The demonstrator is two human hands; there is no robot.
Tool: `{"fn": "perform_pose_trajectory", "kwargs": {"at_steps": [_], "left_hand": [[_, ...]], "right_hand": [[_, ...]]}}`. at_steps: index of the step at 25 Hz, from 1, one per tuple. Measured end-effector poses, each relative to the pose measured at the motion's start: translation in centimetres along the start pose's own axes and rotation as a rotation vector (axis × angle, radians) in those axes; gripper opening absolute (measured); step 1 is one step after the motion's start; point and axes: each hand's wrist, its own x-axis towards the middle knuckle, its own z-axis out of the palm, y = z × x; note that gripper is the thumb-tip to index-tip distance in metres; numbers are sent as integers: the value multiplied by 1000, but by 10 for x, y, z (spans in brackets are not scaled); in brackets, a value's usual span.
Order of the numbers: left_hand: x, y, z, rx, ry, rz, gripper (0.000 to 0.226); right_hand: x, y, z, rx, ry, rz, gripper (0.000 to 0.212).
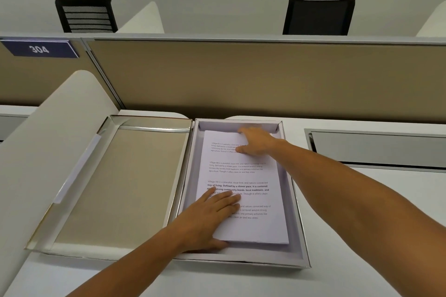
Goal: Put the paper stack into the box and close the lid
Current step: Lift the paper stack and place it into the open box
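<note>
A white stack of printed paper lies flat inside the shallow white box on the desk. The box's lid lies swung wide to the left, its beige inside facing up, joined to the box along their shared edge. My left hand rests on the stack's near left corner, fingers spread over the top sheet and thumb at the stack's front edge. My right hand grips the stack's far right corner, fingers curled over the far edge and thumb pressing on top.
A beige partition wall runs right behind the box. A white curved divider rises at the left next to the lid. A recessed grey cable tray sits in the desk at right. Two black chairs stand beyond the partition.
</note>
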Motion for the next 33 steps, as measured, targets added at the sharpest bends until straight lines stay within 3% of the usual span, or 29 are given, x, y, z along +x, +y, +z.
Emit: {"fn": "perform_pose_trajectory", "kwargs": {"at_steps": [6,10,15,20,26,33], "left_hand": [[-1,4,-7,-35,9,18,85],[3,8,-22,-325,-42,-117,89],[9,10,-35,-617,20,-280,66],[4,11,-49,-797,228,-450,44],[-26,5,-51,-1066,493,-711,35],[-72,4,-42,-1037,877,-1030,22]], "right_hand": [[-12,-2,-2,42,17,-20,80],[-22,-6,-10,50,109,-35,73],[-38,-13,-16,79,138,-24,68],[-57,-30,-13,101,90,-64,65],[-81,-60,7,170,92,-105,63],[-106,-101,16,176,61,-213,63]]}}
